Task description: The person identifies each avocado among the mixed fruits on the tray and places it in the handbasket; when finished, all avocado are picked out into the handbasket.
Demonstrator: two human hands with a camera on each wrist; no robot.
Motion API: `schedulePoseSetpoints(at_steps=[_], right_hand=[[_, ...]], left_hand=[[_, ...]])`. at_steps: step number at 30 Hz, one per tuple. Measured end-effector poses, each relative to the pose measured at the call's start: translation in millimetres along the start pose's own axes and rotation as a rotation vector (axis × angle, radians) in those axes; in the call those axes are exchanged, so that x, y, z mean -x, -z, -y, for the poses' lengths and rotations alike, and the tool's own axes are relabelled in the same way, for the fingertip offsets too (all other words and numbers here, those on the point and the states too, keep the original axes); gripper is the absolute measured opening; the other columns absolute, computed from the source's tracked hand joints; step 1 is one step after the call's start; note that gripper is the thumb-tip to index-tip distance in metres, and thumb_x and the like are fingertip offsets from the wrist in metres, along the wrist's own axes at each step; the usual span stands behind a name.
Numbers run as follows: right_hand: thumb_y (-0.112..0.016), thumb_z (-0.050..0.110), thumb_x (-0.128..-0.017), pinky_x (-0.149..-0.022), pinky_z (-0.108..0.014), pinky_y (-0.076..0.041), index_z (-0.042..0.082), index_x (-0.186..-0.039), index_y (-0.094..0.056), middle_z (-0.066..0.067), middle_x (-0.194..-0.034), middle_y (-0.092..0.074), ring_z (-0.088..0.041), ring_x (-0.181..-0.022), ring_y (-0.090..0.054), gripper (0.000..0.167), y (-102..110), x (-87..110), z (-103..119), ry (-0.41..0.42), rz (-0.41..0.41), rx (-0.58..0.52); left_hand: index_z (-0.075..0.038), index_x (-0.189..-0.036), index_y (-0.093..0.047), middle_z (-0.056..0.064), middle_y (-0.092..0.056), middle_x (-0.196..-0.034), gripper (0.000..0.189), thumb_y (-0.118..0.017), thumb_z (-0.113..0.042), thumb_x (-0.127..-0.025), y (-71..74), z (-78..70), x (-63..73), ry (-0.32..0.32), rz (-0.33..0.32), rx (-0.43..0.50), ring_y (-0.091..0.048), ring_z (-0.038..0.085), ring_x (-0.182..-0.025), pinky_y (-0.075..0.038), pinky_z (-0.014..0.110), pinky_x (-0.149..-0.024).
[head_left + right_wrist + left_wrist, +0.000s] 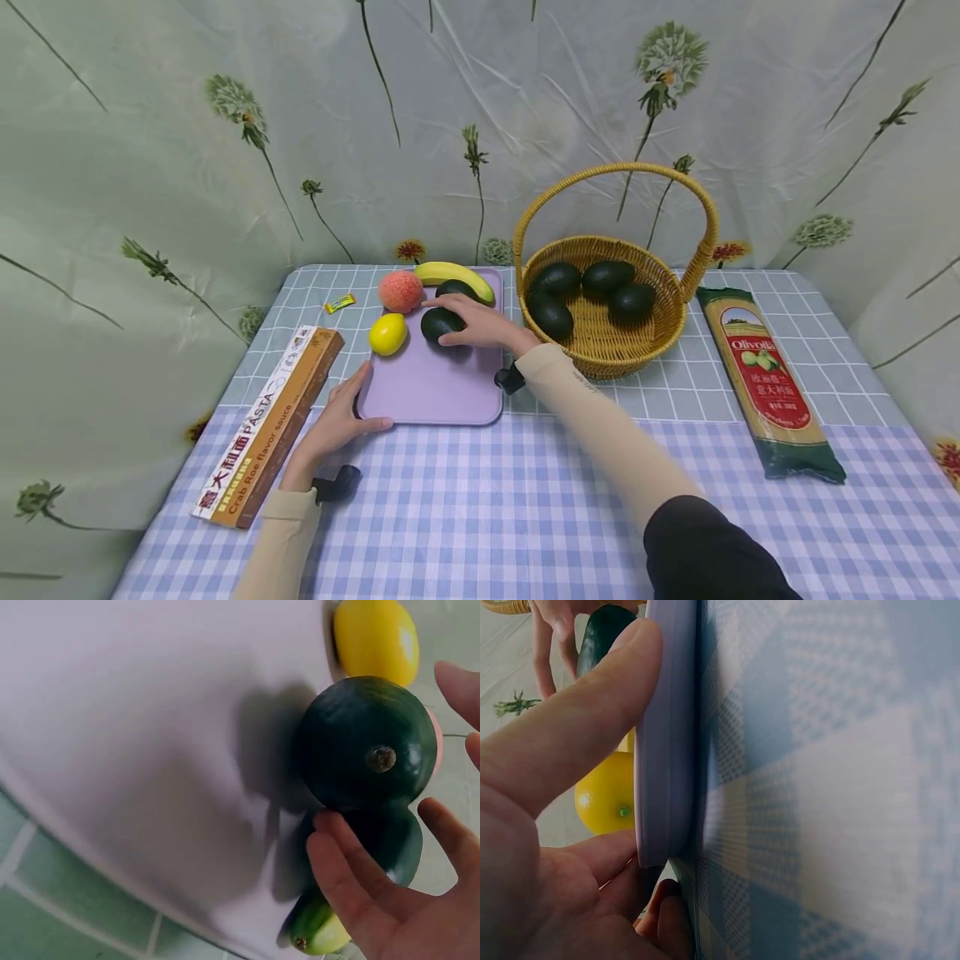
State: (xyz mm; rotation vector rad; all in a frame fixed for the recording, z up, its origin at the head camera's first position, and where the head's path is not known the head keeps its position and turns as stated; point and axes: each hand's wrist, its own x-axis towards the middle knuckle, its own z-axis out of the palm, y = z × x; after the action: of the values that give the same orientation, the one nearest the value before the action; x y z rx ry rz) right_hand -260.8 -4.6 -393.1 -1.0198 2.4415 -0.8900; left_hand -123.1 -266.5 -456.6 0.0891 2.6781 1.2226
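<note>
I see a wicker basket (600, 335) standing right of a purple tray (427, 392). A pasta bag (772, 375) lies farther right, a pasta box (270, 429) to the tray's left. My left hand (341, 421) is spread wide against the tray's near left corner. My right hand (480, 323) has its fingers loosely parted around the front avocado (433, 326) on the tray; I can't tell whether it grips. Behind lie a banana (450, 272) and another avocado (456, 287); leftward, a peach (401, 292), a lemon (387, 334), then a tiny wrapped candy (340, 303).
</note>
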Motion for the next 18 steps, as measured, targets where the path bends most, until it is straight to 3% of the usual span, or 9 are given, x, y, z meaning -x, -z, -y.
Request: schedulePoseSetpoints(at_steps=[7, 11, 18], right_hand=[[-0.062, 0.024, -0.093, -0.11, -0.049, -0.024, 0.021, -0.146, -0.041, -0.014, -0.156, -0.02, -0.03, -0.14, -0.022, 0.057, -10, -7.9, 4, -0.015, 0.053, 0.09], [-0.065, 0.016, -0.091, -0.11, -0.045, -0.026, 0.018, -0.139, -0.05, -0.016, -0.152, -0.028, -0.028, -0.139, -0.026, 0.05, -15, -7.8, 3, 0.022, 0.003, 0.094], [-0.067, 0.014, -0.088, -0.107, -0.045, -0.03, 0.014, -0.135, -0.054, -0.016, -0.148, -0.035, -0.027, -0.135, -0.031, 0.049, -9, 4.4, 4, 0.122, -0.086, -0.026]], left_hand=[[-0.004, -0.153, -0.009, 0.021, -0.011, -0.157, 0.108, -0.08, -0.03, -0.077, -1.0, -0.4, -0.2, 0.001, 0.001, 0.001, -0.012, 0.043, -0.137, -0.012, 0.062, -0.108], [-0.004, -0.153, -0.009, 0.022, -0.01, -0.157, 0.108, -0.08, -0.03, -0.077, -1.5, -0.8, -0.1, 0.0, 0.003, 0.003, -0.011, 0.044, -0.137, -0.011, 0.063, -0.108], [-0.006, -0.154, -0.009, 0.02, -0.011, -0.157, 0.108, -0.081, -0.03, -0.076, -1.0, -0.3, -0.2, 0.019, 0.001, 0.01, -0.011, 0.043, -0.137, -0.012, 0.062, -0.108]])
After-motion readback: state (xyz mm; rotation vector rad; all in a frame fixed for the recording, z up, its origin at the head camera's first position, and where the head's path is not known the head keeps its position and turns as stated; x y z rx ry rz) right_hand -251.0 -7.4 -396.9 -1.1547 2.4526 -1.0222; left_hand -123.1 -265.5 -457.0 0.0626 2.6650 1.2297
